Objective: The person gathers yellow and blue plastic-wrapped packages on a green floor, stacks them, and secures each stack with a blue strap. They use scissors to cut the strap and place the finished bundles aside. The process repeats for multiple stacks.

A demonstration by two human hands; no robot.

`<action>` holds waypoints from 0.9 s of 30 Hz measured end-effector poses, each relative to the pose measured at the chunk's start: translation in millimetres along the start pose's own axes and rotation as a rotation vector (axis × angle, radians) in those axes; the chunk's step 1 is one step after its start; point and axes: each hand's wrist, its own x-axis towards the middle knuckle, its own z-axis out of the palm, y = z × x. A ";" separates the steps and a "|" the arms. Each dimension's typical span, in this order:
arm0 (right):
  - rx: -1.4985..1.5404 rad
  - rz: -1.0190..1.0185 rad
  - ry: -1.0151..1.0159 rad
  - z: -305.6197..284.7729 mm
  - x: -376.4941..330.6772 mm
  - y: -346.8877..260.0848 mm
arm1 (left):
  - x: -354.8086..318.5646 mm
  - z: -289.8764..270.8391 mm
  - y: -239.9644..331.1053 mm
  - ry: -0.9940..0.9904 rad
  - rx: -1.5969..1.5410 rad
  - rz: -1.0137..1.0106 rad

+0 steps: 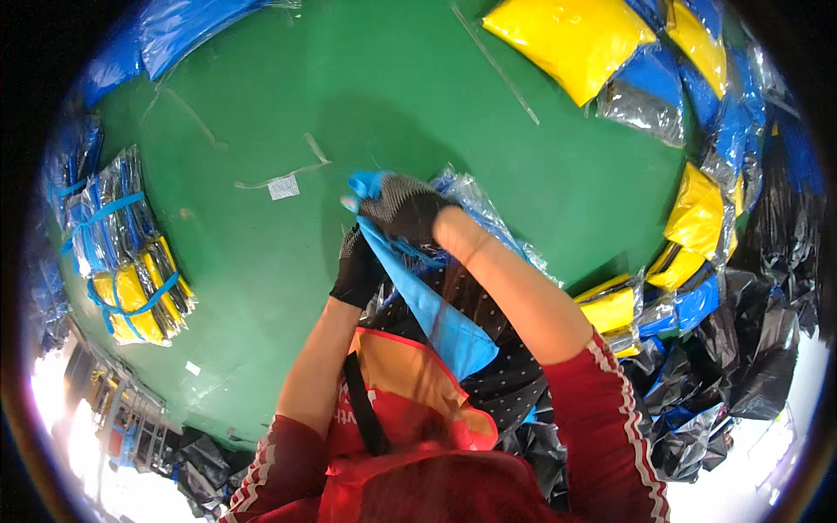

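Over the green surface, my right hand (pixel 399 207) in a dark dotted glove is closed on a light-blue cloth strip (pixel 427 301). One end of this strip shows at the fingertips; the rest hangs slanting down toward my lap and widens there. Just below and left is my left hand (pixel 356 263), in a black glove. Its fingers are hidden behind the right hand and the strip, so their hold cannot be seen. A clear plastic-wrapped bundle (pixel 475 199) with blue in it lies beneath my right hand and forearm, largely covered by them.
Plastic-packed bundles (pixel 131 244) tied with blue strips stand at the left. Yellow packets (pixel 571 44) and blue ones curve along the right side. Black plastic bags (pixel 697 366) heap at the lower right. A small white label (pixel 283 186) and clear tape scraps lie ahead.
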 end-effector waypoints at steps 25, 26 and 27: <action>-0.754 -0.019 -0.263 31.1 -39.8 3.6 | 21.7 10.4 41.5 0.191 0.291 0.001; -0.762 -0.055 -0.294 26.6 -38.8 8.5 | 22.4 0.3 40.8 0.213 0.273 -0.004; -0.755 -0.108 -0.353 23.0 -38.0 12.3 | 24.7 -9.5 40.0 0.232 0.471 0.048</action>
